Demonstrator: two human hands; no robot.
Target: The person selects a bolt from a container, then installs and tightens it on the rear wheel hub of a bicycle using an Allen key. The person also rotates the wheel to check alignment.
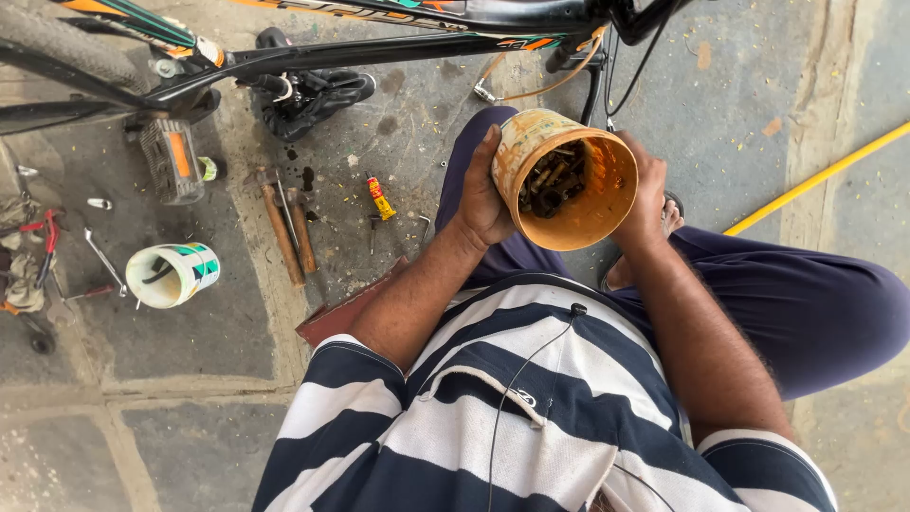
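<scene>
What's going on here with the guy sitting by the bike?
A seated person holds an orange plastic tub tilted toward them, left hand and right hand on its sides. Inside lie rusty bolts and nuts. A bicycle stands in front; hammers, a small glue tube and a white cup lie on the concrete floor.

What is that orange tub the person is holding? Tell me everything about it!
The tub is a small round container, looking like plastic, orange-tan and smeared with grime and rust-coloured stains. It has no lid. It is tipped toward the camera, so its open mouth shows a heap of dark, rusty metal bits, likely nuts and bolts. The left hand grips one side and the right hand the other, holding it above the person's lap, near a bicycle.
</scene>
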